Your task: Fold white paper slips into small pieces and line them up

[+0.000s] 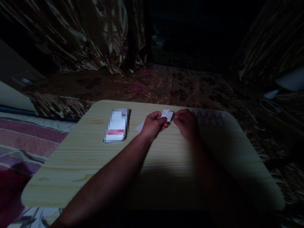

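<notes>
A small folded white paper (pixel 167 114) is held just above a light wooden table (pixel 78 171), near its far edge. My left hand (pixel 154 124) pinches the paper's left side with closed fingers. My right hand (pixel 186 123) is closed at the paper's right edge, fingertips touching it. A white paper slip (pixel 140 127) pokes out from under my left hand on the tabletop. A row of small folded paper pieces (pixel 210 116) lies to the right of my right hand.
A flat white packet with a red stripe (pixel 117 125) lies on the table to the left of my hands. The room is dark, with patterned fabric (pixel 152 84) beyond the table, striped cloth (pixel 26 136) at left, and a white cable (pixel 270 106) at right.
</notes>
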A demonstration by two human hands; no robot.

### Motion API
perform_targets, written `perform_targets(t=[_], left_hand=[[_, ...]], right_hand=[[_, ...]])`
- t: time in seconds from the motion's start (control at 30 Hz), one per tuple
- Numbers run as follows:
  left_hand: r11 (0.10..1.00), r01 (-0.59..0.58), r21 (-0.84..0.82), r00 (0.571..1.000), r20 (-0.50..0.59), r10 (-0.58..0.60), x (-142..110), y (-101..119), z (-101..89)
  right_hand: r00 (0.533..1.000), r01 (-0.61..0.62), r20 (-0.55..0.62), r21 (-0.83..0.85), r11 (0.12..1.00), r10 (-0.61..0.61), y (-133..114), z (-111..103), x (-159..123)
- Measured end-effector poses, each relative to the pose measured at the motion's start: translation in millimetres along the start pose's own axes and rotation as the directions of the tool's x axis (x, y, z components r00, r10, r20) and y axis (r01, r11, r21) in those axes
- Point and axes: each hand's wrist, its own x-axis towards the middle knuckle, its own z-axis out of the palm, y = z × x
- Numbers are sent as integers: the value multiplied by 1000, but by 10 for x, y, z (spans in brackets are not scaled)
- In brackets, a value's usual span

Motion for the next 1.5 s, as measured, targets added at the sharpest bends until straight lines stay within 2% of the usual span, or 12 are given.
perform_targets(t=[0.2,0.5,0.7,0.9,1.07,1.33,1.5], left_hand=[[999,-36,-4,999,-3,36,19,-33,2],[1000,-25,7,999,30,25,6,-26,13],[999,36,-2,996,86,-35,-16,35,27],[994,107,2,988,115,-107,-27,68,21],[995,95,22,988,123,-97,-30,67,8],[997,54,62,985,163,-64,-15,58,-13],[995,80,67,982,166,-90,1,41,-54]], right_hand=[[996,73,52,-84,994,-68,-41,64,-52],[997,74,19,-119,990,-73,2,71,-51],[993,113,36,-112,987,-109,-19,58,-56],[993,95,71,-80,992,-89,-19,49,-64],[991,57,126,-57,997,-50,-62,8,-62],[976,102,201,-92,990,-82,-117,-77,-27],[968,93,239,-57,994,-77,-114,-77,-42]])
